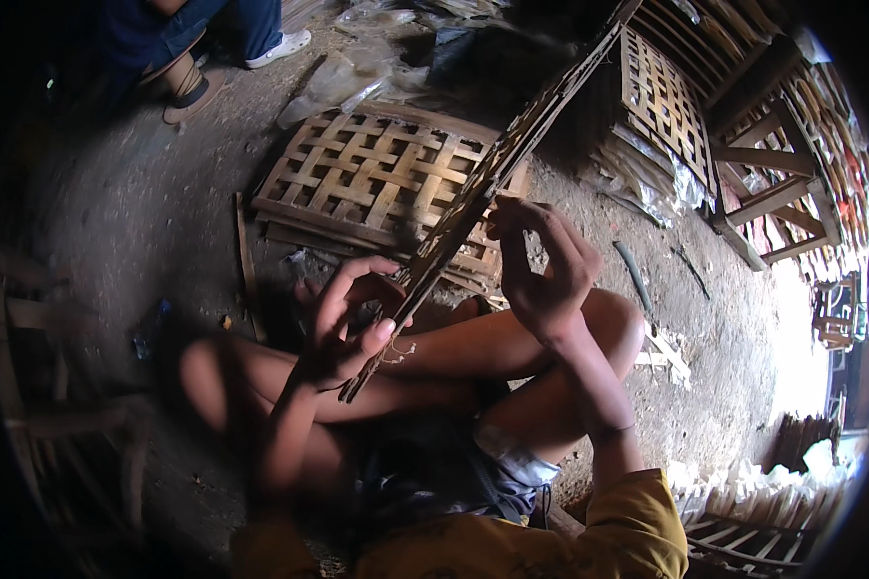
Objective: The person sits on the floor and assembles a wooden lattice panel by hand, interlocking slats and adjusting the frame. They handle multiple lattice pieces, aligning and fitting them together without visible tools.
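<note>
A long, narrow bamboo piece [454,227] with rough, layered edges slants from above my lap up to the far right. It looks like a woven panel seen edge-on, though its faces are mostly hidden. My left hand [352,314] is closed around its near end, thumb on the near side. Thin curled fibres [398,352] hang beside that thumb. Farther up, my right hand [545,261] has its fingers bent together against the right edge of the piece; whether they pinch a small strand there is hidden. Just beyond lies a stack of woven bamboo panels [357,179].
More woven panels [658,106] are piled at the far right, beside a wooden frame [772,198]. Crumpled clear plastic [347,82] lies behind the near stack. Another person's foot [195,96] stands far left. A dark stick [633,275] lies right of my knee.
</note>
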A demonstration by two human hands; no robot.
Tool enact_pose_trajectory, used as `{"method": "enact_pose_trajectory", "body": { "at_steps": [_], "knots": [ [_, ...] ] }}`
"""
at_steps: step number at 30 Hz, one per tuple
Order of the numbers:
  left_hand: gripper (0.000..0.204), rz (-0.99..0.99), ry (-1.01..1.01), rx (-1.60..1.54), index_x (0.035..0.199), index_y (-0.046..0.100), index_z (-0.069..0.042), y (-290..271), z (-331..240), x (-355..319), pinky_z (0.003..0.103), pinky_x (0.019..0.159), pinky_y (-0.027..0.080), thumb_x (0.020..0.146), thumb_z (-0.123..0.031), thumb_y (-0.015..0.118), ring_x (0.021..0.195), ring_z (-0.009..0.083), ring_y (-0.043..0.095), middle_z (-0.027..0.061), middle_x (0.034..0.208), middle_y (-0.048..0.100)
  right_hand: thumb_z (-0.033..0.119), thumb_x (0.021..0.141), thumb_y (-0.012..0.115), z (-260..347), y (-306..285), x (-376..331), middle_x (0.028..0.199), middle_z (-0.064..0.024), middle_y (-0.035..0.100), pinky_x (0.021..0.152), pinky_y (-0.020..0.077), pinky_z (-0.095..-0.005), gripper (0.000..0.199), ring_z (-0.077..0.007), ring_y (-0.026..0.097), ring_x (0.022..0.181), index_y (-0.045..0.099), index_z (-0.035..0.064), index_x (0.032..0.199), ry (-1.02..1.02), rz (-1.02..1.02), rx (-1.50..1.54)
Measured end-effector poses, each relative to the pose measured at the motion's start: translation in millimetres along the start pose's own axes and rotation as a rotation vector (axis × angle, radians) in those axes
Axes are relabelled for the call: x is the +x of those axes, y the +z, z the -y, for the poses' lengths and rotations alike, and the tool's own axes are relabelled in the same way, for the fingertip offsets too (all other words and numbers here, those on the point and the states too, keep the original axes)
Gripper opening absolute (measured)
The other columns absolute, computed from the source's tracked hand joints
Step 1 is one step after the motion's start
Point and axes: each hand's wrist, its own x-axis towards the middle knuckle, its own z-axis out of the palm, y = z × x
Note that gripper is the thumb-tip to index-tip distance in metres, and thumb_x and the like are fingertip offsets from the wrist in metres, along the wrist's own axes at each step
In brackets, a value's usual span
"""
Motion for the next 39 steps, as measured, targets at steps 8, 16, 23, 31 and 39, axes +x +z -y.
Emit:
{"method": "enact_pose_trajectory", "body": {
  "at_steps": [8,16,23,31,39],
  "knots": [
    [0.059,0.002,0.006,-0.033,0.141,0.041,-0.003,-2.1,0.7,-2.0,0.030,0.086,0.052,0.091,-0.019,0.067,0.095,0.0144,0.064,0.0086,0.104,0.064,-0.009,0.082,0.066,5.8,-13.5,2.4,0.090,-0.0106,0.074,0.067,0.0570,-0.0303,0.023,-0.0212,0.074,0.076,0.073,0.0002,0.101,0.188,0.237,0.390],
    [0.059,-0.012,-0.062,-0.044,0.142,0.042,-0.004,-0.3,-3.7,-2.7,0.031,0.088,0.053,0.091,-0.018,0.067,0.097,0.0147,0.064,0.0084,0.106,0.065,-0.013,0.079,0.062,2.9,-14.5,3.0,0.083,-0.0109,0.072,0.068,0.0553,-0.0301,0.027,-0.0201,0.072,0.075,0.072,-0.0019,0.100,0.188,0.108,0.397],
    [0.059,-0.004,-0.003,-0.028,0.142,0.042,-0.003,-2.9,2.3,-1.6,0.031,0.087,0.052,0.091,-0.018,0.068,0.097,0.0142,0.064,0.0082,0.107,0.065,-0.011,0.085,0.062,17.6,-13.6,3.1,0.087,-0.0135,0.074,0.070,0.0565,-0.0294,0.022,-0.0209,0.075,0.078,0.072,-0.0057,0.104,0.119,0.245,0.206],
    [0.058,-0.017,-0.051,-0.056,0.141,0.043,-0.002,-1.8,-5.9,-1.8,0.029,0.087,0.051,0.091,-0.019,0.068,0.095,0.0118,0.063,0.0069,0.105,0.066,-0.010,0.078,0.063,4.4,-10.6,-3.4,0.088,-0.0138,0.071,0.067,0.0549,-0.0325,0.028,-0.0222,0.072,0.077,0.072,-0.0032,0.104,0.190,0.207,0.432],
    [0.061,-0.038,-0.023,-0.006,0.142,0.044,-0.002,0.4,0.2,-5.4,0.029,0.092,0.047,0.092,-0.024,0.070,0.100,0.0108,0.059,0.0043,0.104,0.065,-0.010,0.082,0.062,25.4,-18.5,2.2,0.084,-0.0126,0.072,0.067,0.0554,-0.0294,0.024,-0.0204,0.072,0.074,0.072,-0.0059,0.103,0.152,0.444,0.341]
  ]
}}
